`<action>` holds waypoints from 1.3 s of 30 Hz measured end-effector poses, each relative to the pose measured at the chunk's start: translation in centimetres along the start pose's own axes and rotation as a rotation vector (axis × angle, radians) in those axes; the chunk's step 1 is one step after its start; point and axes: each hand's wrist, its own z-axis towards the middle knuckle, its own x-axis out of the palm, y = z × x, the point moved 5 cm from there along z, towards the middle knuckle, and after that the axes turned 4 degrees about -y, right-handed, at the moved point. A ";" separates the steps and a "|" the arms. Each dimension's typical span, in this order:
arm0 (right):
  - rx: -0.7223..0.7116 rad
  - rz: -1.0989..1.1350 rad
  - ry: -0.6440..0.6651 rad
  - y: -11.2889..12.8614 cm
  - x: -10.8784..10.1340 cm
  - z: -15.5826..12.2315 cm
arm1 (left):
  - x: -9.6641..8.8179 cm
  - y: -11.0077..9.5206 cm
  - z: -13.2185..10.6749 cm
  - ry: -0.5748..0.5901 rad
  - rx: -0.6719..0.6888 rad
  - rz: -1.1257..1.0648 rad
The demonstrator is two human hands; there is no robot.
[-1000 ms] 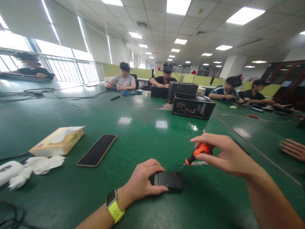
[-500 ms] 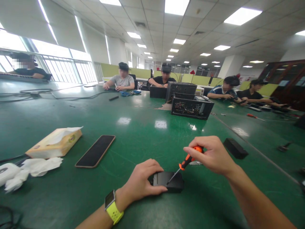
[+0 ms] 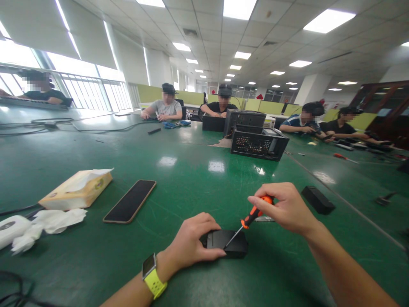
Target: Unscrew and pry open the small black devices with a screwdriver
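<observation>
A small black box-shaped device [image 3: 234, 244] lies on the green table, its exact kind unclear. My left hand [image 3: 193, 241] grips its left end between thumb and fingers, a yellow-strapped watch [image 3: 153, 277] on that wrist. In my right hand [image 3: 283, 207] is a screwdriver [image 3: 253, 216] with an orange and black handle, held at a slant. Its metal tip touches the top face of the device beside my left thumb. Partly hidden behind the screwdriver and right hand lies a small shiny clear piece [image 3: 264, 219].
Left of my hands lie a phone [image 3: 130, 202], a tissue pack [image 3: 76, 189] and crumpled tissues [image 3: 57, 221]. Another black block [image 3: 318, 199] sits to the right. Farther off stand open computer cases [image 3: 259, 144]. Several people work around the table; a second screwdriver [image 3: 345, 158] lies far right.
The whole view has shifted slightly. Both hands, the device and the screwdriver keep nearly the same places relative to one another.
</observation>
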 end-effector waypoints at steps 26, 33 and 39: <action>-0.305 0.199 0.004 2.9 -0.7 -1.2 | 0.0 0.3 0.1 -0.009 0.026 0.003; -0.401 0.099 -0.063 3.1 -0.6 -1.2 | 0.1 0.1 0.1 -0.009 0.026 0.006; -0.326 0.218 0.029 3.0 -0.2 -1.2 | 0.0 0.1 0.1 -0.005 0.032 0.015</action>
